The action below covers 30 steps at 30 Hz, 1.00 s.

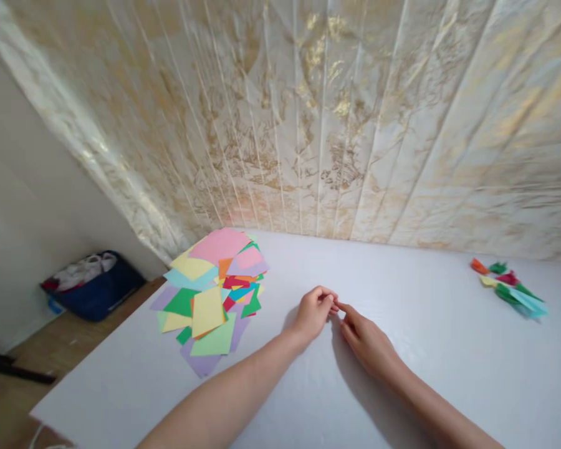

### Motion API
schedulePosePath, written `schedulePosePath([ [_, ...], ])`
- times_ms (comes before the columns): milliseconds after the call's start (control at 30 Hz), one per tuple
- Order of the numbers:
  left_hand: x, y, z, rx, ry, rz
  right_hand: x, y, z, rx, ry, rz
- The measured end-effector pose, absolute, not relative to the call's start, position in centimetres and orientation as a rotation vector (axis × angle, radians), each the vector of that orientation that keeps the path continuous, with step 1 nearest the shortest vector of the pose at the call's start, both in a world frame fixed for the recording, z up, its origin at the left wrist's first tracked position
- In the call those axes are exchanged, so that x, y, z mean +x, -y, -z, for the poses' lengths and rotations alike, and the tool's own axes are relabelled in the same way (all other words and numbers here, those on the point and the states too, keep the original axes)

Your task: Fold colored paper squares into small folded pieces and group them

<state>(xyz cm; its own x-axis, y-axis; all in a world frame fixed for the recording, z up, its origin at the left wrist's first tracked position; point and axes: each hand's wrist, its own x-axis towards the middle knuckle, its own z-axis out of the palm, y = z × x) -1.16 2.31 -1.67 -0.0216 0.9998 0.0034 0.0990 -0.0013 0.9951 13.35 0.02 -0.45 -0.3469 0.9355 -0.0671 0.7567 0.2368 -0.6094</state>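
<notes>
Blue bin (96,288) sits on the wooden floor at far left, below the table edge, with whitish and red cloth in it that is too blurred to name. One pile of coloured paper squares (209,298) lies on the white table (439,349) near its left corner. Its long axis runs from the near edge away toward the crinkled gold-and-white backdrop (308,112), leaning slightly right. The sheets overlap, so many are partly covered and cannot be counted exactly; more than a dozen show, in pink, yellow, green, lilac, blue, red and orange.

Just right of the pile but apart from it, the left hand (312,313) is curled, its fingertips brought against those of the right hand (365,340), which lies flatter on the table. I cannot tell whether anything is pinched where they meet. Both forearms are cut off by the bottom edge.

Far right, well apart, lies a cluster of folded paper pieces (512,287), roughly six, blurred.
</notes>
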Motion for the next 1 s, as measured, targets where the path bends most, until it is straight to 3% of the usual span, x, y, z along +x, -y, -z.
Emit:
schedulePosePath([
  [300,-3.7,2.3,0.1,1.379,-1.286,-1.041,14.1,0.9,1.0,-1.537,2.269,-0.793],
  [567,-13.4,8.6,-0.6,1.717,-1.774,-1.126,14.1,0.5,1.4,-1.544,2.273,-0.769],
  [1000,-23.1,-4.1,0.0,1.86,-2.36,-0.923,14.1,0.6,1.2,-1.498,2.257,-0.779],
])
